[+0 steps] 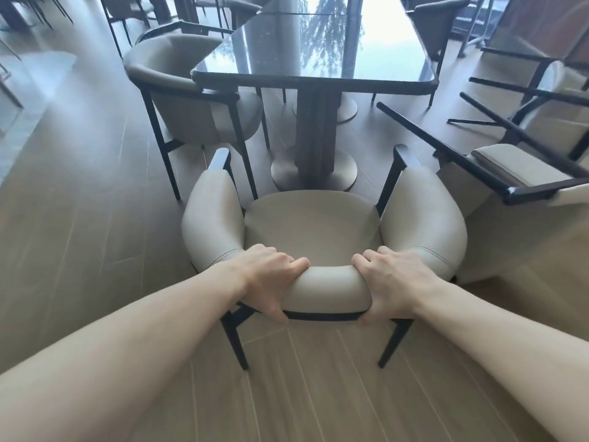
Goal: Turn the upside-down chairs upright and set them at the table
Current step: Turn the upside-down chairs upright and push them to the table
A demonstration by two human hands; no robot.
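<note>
A beige armchair (312,218) with black legs stands upright on the floor in front of me, facing the glossy dark table (395,68). My left hand (271,279) and my right hand (392,282) both grip the top of its curved backrest, a short way apart. To the right, an overturned chair (497,161) of the same kind lies with its black legs pointing up and left. A second overturned chair (548,103) lies behind it. Another upright chair (191,100) stands at the table's left side.
The table stands on a central pedestal with round bases (314,173). More chairs (436,17) sit at the far side and in the background on the left. Wooden floor stretches out to the left and behind the chair I hold.
</note>
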